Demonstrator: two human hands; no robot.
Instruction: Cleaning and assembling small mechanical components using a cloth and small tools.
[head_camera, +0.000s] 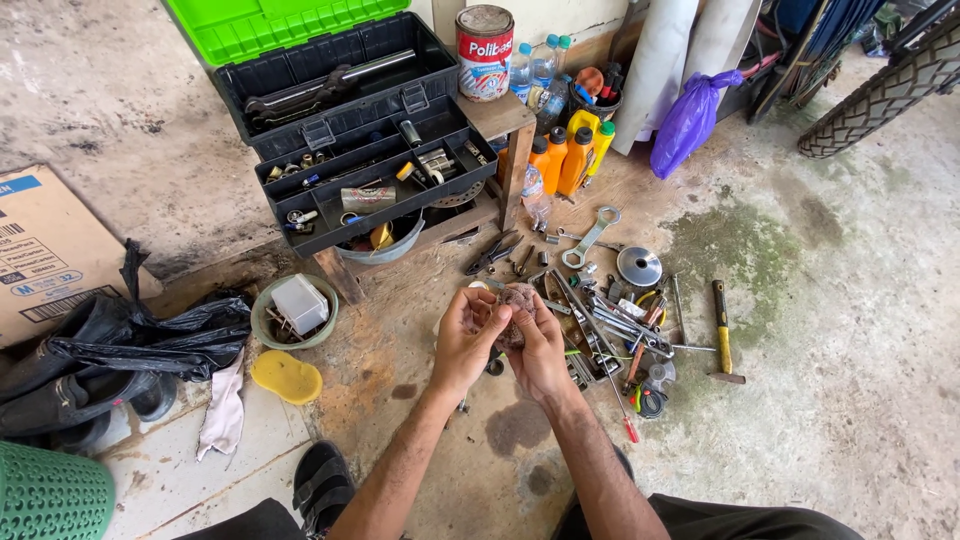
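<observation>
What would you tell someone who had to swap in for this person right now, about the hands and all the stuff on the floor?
Left hand: fingers curled on a small, dirty grey-brown lump, held up over the floor.
Right hand: holds the same lump from the other side. What the lump is cannot be told.
Nearby: a metal tray of tools and loose spanners lie just past the right hand, with a yellow-handled hammer further right.
The open black toolbox sits on a small wooden bench ahead.
A yellow sponge and a green bowl lie to the left.
Done or left: the picture does not show.
</observation>
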